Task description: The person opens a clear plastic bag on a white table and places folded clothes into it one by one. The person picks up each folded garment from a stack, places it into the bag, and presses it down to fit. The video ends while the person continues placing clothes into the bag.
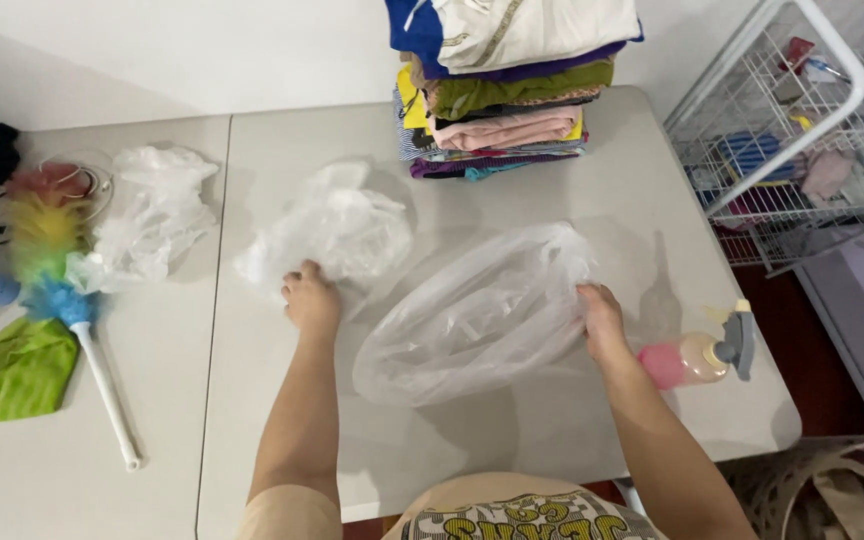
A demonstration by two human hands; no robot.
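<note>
Both arms reach forward over the desk. Left hand grip closed on a crumpled bag; right hand pinches the inflated bag's edge. Three bags counted, one duster, one spray bottle.

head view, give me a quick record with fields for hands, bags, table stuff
left hand: left hand grips a crumpled clear plastic bag
right hand: right hand grips the edge of a large clear plastic bag
table: grey table
back: stack of folded clothes
right edge: pink spray bottle
left side: rainbow duster, green cloth, another crumpled bag
off table: white wire rack
</note>
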